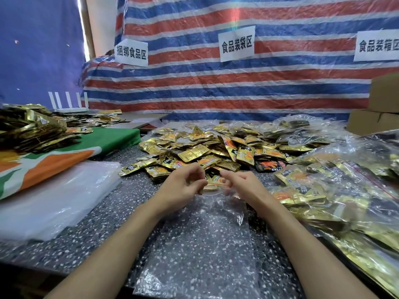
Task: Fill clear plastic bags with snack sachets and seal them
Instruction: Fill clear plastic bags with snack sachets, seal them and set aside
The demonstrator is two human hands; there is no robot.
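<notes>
The left hand (183, 186) and right hand (244, 186) pinch the mouth of an empty clear bag (200, 244); this is evidently the opening step. Next, part the mouth, then load sachets (194, 152) from just beyond the hands.

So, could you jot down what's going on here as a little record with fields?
Left hand: pinches the mouth of the clear bag
Right hand: pinches the same mouth, opposite side
Clear bag: lies flat on the speckled table, looks empty
Loose sachets: gold pile just beyond the hands
Filled bags: heaped on the right
Spare bags: stack on the left
</notes>
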